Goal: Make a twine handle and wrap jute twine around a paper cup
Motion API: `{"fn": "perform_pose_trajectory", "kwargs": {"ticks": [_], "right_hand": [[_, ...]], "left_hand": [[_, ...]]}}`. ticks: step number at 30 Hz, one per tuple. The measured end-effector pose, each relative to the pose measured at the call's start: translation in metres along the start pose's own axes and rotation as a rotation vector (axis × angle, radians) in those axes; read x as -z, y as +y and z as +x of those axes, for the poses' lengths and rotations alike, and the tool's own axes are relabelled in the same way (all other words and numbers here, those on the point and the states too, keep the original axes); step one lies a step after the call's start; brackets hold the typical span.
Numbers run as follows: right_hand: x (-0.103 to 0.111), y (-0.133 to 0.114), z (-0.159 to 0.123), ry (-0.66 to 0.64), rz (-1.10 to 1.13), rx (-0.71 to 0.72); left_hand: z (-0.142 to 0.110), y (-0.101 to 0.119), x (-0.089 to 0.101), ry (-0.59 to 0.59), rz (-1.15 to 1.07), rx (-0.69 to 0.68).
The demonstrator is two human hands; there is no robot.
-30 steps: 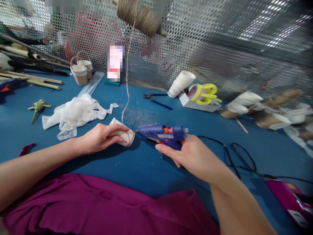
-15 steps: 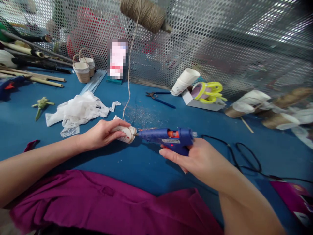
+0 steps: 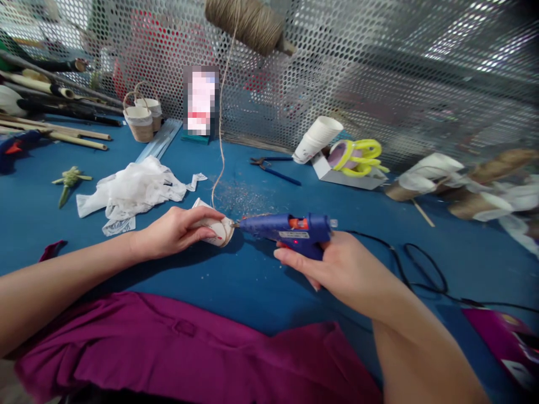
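Note:
My left hand (image 3: 183, 229) is closed around a white paper cup (image 3: 219, 229) lying tilted on its side, base end toward the right. A strand of twine (image 3: 220, 146) drops from the hanging twine spool (image 3: 244, 23) to the cup and runs along its end. In my right hand (image 3: 332, 261) is a blue hot glue gun (image 3: 286, 229), gripped by its handle, with a small red light lit. The gun's nozzle points left and is at the cup's end; whether it touches I cannot tell.
White lace (image 3: 135, 191) lies heaped left of the cup. Behind stand small twine-wrapped baskets (image 3: 140, 124), a phone (image 3: 200, 104), pliers (image 3: 275, 168) and stacked paper cups (image 3: 318, 139). A black cord (image 3: 404, 275) loops at the right. A perforated metal panel (image 3: 357, 73) closes off the back.
The glue gun has tilted slightly, its rear rising a little. My left hand keeps its hold on the cup, and the whole view has shifted very slightly.

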State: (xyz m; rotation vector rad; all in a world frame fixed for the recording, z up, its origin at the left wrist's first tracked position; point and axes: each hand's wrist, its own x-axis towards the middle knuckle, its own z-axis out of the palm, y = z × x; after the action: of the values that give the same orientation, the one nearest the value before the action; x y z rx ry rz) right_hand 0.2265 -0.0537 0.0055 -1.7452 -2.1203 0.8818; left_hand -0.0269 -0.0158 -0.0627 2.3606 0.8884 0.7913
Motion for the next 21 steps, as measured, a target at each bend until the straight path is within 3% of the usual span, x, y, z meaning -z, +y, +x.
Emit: {"fn": "perform_pose_trajectory", "kwargs": {"ticks": [7,16,21], "right_hand": [[-0.002,0.000,0.005,-0.017,0.028,-0.166],[-0.004,-0.001,0.010,-0.026,0.030,-0.120],[-0.004,0.014,0.020,0.128,0.234,-0.032]], "left_hand": [[0.000,-0.001,-0.001,-0.003,0.063,-0.020],[-0.001,-0.001,0.000,-0.007,0.049,-0.039],[-0.002,-0.003,-0.002,0.015,0.016,0.014]]}}
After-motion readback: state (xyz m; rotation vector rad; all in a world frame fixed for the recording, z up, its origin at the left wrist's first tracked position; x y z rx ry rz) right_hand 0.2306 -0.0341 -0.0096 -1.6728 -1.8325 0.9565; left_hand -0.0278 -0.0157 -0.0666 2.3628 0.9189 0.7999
